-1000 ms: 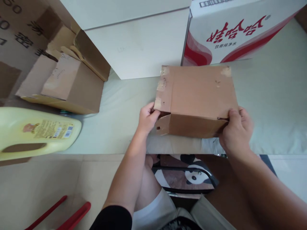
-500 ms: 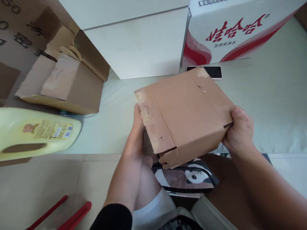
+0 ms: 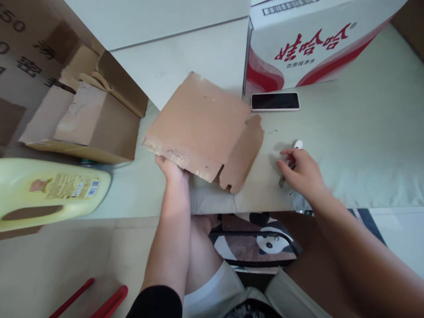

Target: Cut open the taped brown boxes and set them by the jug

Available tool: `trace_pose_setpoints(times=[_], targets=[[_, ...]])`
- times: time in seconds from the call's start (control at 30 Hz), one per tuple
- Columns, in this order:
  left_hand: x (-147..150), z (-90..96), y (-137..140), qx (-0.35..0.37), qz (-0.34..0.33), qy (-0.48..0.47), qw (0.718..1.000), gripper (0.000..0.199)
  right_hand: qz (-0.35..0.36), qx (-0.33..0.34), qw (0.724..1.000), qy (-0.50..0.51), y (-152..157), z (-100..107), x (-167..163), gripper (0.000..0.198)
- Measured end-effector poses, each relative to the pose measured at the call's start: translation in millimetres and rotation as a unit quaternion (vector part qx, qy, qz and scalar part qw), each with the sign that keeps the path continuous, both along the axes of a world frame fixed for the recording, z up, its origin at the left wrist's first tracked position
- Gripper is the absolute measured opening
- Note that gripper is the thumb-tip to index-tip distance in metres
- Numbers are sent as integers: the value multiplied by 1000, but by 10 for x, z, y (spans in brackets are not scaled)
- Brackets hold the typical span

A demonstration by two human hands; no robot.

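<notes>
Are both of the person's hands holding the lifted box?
No, only the left hand holds the box, while the right hand is apart from it, at a small white-ended object.

The pale green surface (image 3: 364,145) bears 1 phone (image 3: 275,101), 1 red-and-white carton (image 3: 306,55), and 1 white-tipped object (image 3: 298,144).

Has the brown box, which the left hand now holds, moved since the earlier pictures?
Yes, leftward. The brown box earlier hid the phone, first fully, then partly; now the phone is uncovered and most of the box is left of it.
</notes>
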State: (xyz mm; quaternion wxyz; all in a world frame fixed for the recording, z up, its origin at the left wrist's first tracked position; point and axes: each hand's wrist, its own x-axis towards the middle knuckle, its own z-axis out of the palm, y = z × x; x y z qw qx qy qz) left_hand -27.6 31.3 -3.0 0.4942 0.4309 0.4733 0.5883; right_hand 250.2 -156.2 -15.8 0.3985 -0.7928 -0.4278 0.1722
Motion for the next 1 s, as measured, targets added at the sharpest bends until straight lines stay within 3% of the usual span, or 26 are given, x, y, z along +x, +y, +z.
trace_pose_setpoints(times=[0.1,0.2,0.37,0.43,0.53,0.63,0.7,0.8,0.9,1.0], targets=[[6,-11,-5,35,87,-54,994,40,12,-7,995,-99,-15,-38,-6,42],[27,-10,-26,33,87,-65,994,35,-3,-65,989,-132,-40,-19,-17,51],[48,-6,-33,34,97,-76,992,31,4,-233,959,-162,-63,77,-25,54],[59,-1,-32,28,105,-89,990,30,5,-253,952,-170,-64,86,-19,51],[74,11,-37,19,112,-90,989,30,23,-179,974,-137,-62,94,-16,39],[87,31,-52,16,93,-68,993,30,42,-55,997,20,-53,155,-46,34],[99,44,-67,17,75,-69,995,29,43,5,989,138,-48,213,-80,33],[118,49,-85,14,50,-77,996,29,39,65,968,239,-46,247,-112,30],[129,38,-92,4,36,-60,998,29,53,103,954,277,-47,203,-110,35],[137,27,-97,3,23,-53,998,29,30,105,963,247,-48,186,-117,33]])
